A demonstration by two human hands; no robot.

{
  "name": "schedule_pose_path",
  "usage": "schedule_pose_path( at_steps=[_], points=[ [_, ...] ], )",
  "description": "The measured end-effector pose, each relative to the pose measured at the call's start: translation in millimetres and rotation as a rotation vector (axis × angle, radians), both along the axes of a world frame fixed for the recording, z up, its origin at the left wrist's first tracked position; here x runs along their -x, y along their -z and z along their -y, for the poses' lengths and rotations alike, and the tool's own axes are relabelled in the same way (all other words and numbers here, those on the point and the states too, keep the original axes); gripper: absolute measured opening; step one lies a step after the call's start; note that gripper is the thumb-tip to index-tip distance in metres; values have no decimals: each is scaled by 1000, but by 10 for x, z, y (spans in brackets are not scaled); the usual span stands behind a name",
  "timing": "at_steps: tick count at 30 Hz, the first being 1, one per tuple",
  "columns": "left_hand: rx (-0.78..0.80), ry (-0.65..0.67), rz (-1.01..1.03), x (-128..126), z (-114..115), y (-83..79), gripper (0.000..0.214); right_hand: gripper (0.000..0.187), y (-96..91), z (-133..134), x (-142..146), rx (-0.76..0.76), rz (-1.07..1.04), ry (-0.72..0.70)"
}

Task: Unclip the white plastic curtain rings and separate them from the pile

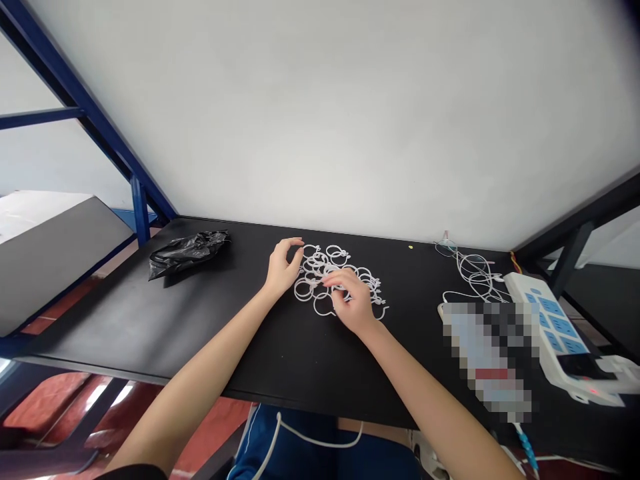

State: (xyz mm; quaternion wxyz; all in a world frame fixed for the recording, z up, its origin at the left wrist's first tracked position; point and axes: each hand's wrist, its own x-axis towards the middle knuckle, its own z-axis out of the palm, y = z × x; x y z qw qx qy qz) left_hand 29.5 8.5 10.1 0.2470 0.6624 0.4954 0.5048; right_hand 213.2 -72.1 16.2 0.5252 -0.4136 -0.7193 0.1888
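Observation:
A pile of white looped cable ties (334,275) lies on the black table (250,333) near its back edge. My left hand (282,267) rests at the pile's left side, thumb and fingers curved in a pinch at one loop. My right hand (352,300) lies on the pile's right part, fingers bent down onto the loops. Whether either hand truly grips a loop is unclear.
A crumpled black plastic bag (187,253) sits at the table's left. At the right lie white cables (473,273), a white power strip with blue sockets (560,327) and a blurred-out object (487,353). A white wall stands behind; blue frame bars (75,100) rise at left.

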Motion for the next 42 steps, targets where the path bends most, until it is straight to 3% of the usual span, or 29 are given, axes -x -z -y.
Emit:
schedule_pose_path(
  at_steps=[3,7,11,19,26,36,42],
  points=[
    [19,-14,38,-7,19,-22,19,24,12,-14,-73,43,-76,118],
    [61,-95,68,16,56,-68,38,19,40,-5,-85,108,-136,152],
    [81,-148,79,21,50,-46,41,18,59,3,-78,122,-214,183],
    [95,-156,77,53,-33,58,32,21,80,68,-105,95,-343,158],
    [74,-179,65,13,-48,70,38,26,71,103,-105,62,-381,104],
    [-33,-214,-84,106,-21,-99,35,23,145,33,-170,51,-347,131],
    [-114,-175,-192,99,-17,-56,34,22,165,-21,-215,-17,-313,181]
  ],
)
